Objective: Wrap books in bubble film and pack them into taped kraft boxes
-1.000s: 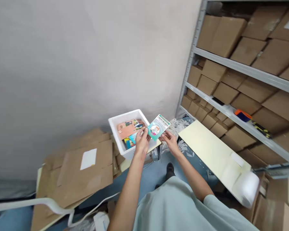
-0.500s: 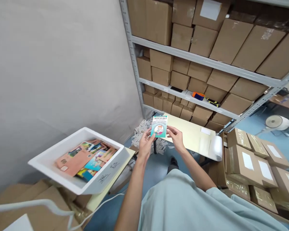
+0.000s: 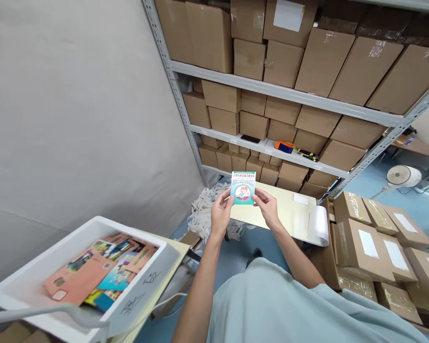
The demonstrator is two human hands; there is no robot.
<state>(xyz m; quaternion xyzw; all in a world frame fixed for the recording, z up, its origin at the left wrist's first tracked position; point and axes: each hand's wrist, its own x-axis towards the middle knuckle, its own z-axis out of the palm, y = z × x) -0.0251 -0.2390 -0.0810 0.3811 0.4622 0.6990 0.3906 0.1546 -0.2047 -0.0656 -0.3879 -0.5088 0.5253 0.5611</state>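
Upright in front of me is a small teal booklet, its white top band carrying dark Chinese print and its cover a round cartoon picture. My left hand pinches the left edge, thumb in front. On the opposite edge, my right hand grips it the same way. Behind and below the booklet lies a pale yellow tabletop with a white label sheet and a roll of white paper. A white foam box at lower left holds pink envelopes and colourful booklets.
Metal shelving packed with cardboard boxes fills the far side. Taped, labelled cartons are stacked at right, near a white fan. Paper strips heap on the floor by the wall. A pale curved bar crosses the lower left.
The booklet now faces me more squarely and sits slightly further right, with both hands still on it. My view has shifted, so the foam box appears lower and further left.
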